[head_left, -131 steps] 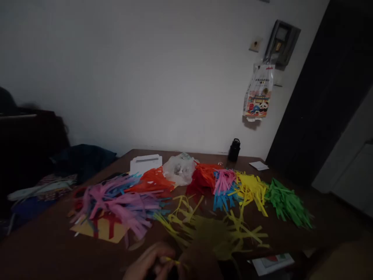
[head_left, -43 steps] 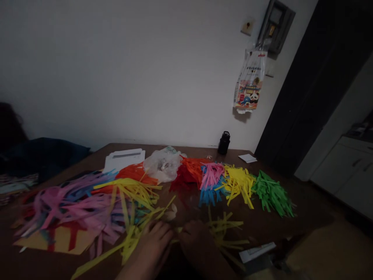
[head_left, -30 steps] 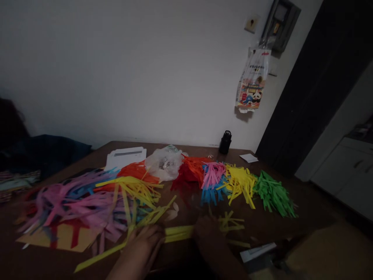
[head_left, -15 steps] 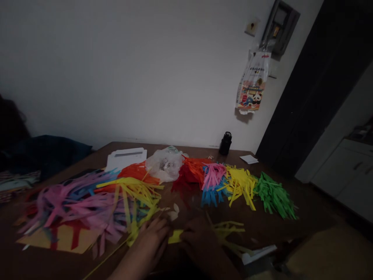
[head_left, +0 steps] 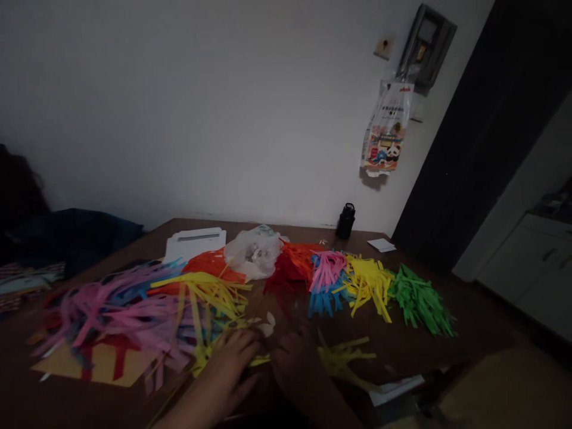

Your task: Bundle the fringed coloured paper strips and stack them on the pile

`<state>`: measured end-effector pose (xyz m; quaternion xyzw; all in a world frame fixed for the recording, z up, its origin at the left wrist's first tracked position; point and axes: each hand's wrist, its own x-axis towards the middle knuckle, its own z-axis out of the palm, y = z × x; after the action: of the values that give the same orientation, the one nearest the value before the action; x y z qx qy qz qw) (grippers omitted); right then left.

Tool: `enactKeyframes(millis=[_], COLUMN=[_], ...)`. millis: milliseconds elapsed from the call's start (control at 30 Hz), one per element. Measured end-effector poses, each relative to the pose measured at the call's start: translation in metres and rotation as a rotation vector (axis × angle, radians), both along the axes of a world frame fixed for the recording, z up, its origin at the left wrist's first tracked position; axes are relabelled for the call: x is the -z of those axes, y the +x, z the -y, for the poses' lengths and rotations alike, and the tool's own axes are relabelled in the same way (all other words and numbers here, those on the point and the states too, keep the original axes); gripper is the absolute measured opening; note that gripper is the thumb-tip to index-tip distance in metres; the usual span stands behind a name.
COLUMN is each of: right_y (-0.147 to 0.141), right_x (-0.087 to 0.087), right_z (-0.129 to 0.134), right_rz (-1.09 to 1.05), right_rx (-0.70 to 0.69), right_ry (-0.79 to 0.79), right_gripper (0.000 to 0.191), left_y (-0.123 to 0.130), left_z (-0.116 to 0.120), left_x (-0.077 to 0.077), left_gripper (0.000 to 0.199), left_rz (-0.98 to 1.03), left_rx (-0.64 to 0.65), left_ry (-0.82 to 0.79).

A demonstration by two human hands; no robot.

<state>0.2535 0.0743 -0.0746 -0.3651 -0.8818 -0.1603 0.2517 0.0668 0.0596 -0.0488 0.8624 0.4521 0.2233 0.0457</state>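
Observation:
Both my hands work close together at the table's near side on a strip of yellow fringed paper point(head_left: 260, 361). My left hand point(head_left: 236, 357) has its fingers curled over the left part of the strip, thumb lower down. Dim in shadow, my right hand point(head_left: 295, 357) is closed on the right part; its fingertips are hard to make out. Only a narrow yellow band shows between the hands. Loose yellow fringe point(head_left: 346, 357) spreads out beyond my right hand. More yellow fringe point(head_left: 203, 351) lies against my left hand.
Pink streamers point(head_left: 134, 316) over orange card lie left. Yellow point(head_left: 369, 286), green point(head_left: 422, 301), pink point(head_left: 328, 271) and red point(head_left: 290, 268) tassels line the right and middle. Behind are a clear plastic bag point(head_left: 250, 253), white papers point(head_left: 192, 244) and a black bottle point(head_left: 345, 220).
The yellow band between my hands has become narrower. My right hand has shifted slightly left and up, and my left thumb now shows apart from the fingers.

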Motion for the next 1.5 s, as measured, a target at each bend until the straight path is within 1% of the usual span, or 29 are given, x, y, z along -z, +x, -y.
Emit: enactKeyframes(millis=[67, 133, 233, 300, 367, 433, 533, 567, 633, 700, 733, 767, 833, 900, 933, 967, 1033, 1200, 1300, 1400, 1500], right_y=[-0.001, 0.003, 0.019, 0.033, 0.045, 0.049, 0.043, 0.039, 0.031, 0.026, 0.024, 0.023, 0.022, 0.021, 0.02, 0.018, 0.014, 0.003, -0.001, -0.003, -0.006], right_x=[0.002, 0.003, 0.007, 0.012, 0.017, 0.02, 0.016, 0.013, 0.005, -0.002, -0.005, -0.007, -0.008, -0.008, -0.007, -0.007, -0.009, -0.013, -0.012, -0.008, -0.001], right_z=[-0.001, -0.001, 0.004, 0.008, 0.01, 0.01, 0.009, 0.008, 0.007, 0.007, 0.007, 0.008, 0.01, 0.012, 0.012, 0.012, 0.012, 0.006, 0.002, -0.002, -0.008], right_rz=[-0.018, -0.014, -0.036, -0.107, -0.17, -0.178, -0.097, -0.068, -0.014, 0.005, -0.001, -0.013, -0.044, -0.062, -0.068, -0.073, -0.065, 0.052, 0.072, 0.019, -0.004], right_rx=[-0.012, -0.016, -0.004, 0.005, 0.013, 0.059, 0.23, 0.304, 0.431, 0.511, 0.51, 0.469, 0.31, 0.144, 0.095, 0.066, 0.031, -0.009, -0.011, -0.011, -0.044], right_ry=[0.026, 0.031, 0.008, 0.003, 0.002, -0.033, -0.155, -0.197, -0.281, -0.338, -0.343, -0.332, -0.286, -0.241, -0.226, -0.212, -0.178, -0.094, -0.086, -0.087, -0.061], right_gripper=[0.022, 0.025, 0.024, 0.022, 0.019, 0.016, 0.014, 0.013, 0.008, 0.006, 0.007, 0.01, 0.012, 0.005, 0.002, 0.009, 0.016, 0.011, 0.015, 0.017, 0.018], left_y=[0.0, -0.002, -0.01, -0.016, -0.019, -0.016, -0.006, -0.003, 0.002, 0.003, 0.003, 0.003, 0.002, 0.002, 0.002, 0.003, 0.004, 0.005, 0.004, 0.002, 0.002], left_z=[-0.002, -0.005, -0.009, -0.006, 0.0, 0.005, 0.007, 0.006, 0.003, -0.001, -0.003, -0.005, -0.007, -0.007, -0.005, -0.004, -0.002, -0.003, -0.004, -0.007, -0.012], left_x=[0.005, 0.013, 0.026, 0.028, 0.022, 0.011, -0.005, -0.008, -0.009, -0.004, 0.0, 0.003, 0.009, 0.012, 0.012, 0.012, 0.009, 0.002, 0.001, 0.01, 0.027], left_gripper=[0.016, 0.021, 0.024, 0.023, 0.022, 0.024, 0.028, 0.028, 0.028, 0.028, 0.028, 0.028, 0.027, 0.027, 0.027, 0.025, 0.023, 0.025, 0.021, 0.022, 0.023], left_rz=[0.005, -0.018, -0.063, -0.094, -0.104, -0.103, -0.14, -0.161, -0.185, -0.178, -0.168, -0.159, -0.151, -0.144, -0.138, -0.131, -0.125, -0.111, -0.083, -0.048, -0.036], left_rx=[0.031, 0.05, 0.069, 0.038, -0.013, -0.062, -0.169, -0.216, -0.286, -0.293, -0.273, -0.243, -0.182, -0.131, -0.109, -0.085, -0.048, -0.029, -0.033, -0.024, -0.011], left_ry=[0.056, 0.116, 0.192, 0.193, 0.134, 0.019, -0.133, -0.152, -0.137, -0.089, -0.064, -0.044, -0.025, -0.013, -0.007, 0.002, 0.026, 0.03, 0.01, 0.098, 0.199])
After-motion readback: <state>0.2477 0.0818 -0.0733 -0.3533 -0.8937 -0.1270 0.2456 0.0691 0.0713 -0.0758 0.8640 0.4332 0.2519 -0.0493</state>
